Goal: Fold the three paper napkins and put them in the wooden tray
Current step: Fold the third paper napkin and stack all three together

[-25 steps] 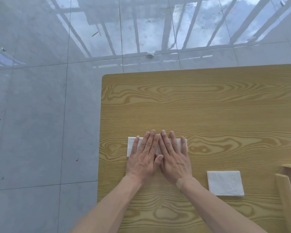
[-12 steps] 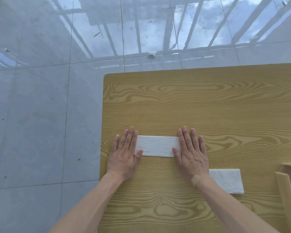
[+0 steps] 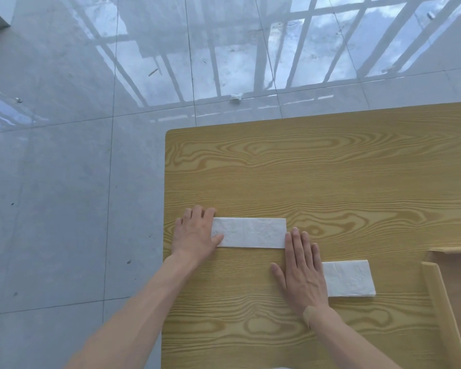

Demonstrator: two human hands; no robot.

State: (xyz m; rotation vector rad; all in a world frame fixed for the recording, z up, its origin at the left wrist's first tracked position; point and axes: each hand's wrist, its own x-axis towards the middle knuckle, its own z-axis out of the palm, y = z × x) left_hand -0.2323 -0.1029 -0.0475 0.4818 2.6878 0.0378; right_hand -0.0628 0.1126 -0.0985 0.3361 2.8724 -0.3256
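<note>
A long white napkin strip (image 3: pixel 250 233) lies flat near the table's left edge. My left hand (image 3: pixel 196 233) lies flat on its left end, fingers straight. My right hand (image 3: pixel 302 272) lies flat on the table just off the strip's right end, covering the left part of a smaller folded napkin (image 3: pixel 350 279). The wooden tray (image 3: pixel 437 283) shows at the right edge, partly cut off by the frame. A third napkin is not clearly in view.
The yellow wood-grain table (image 3: pixel 317 169) ends at its left edge just beside my left hand. Glossy grey floor tiles (image 3: pixel 64 182) lie beyond. A sliver of white shows at the bottom edge (image 3: pixel 280 367).
Both hands have slid apart from the strip's middle toward its ends. The right hand has now come off the right end and moved down toward the small napkin.
</note>
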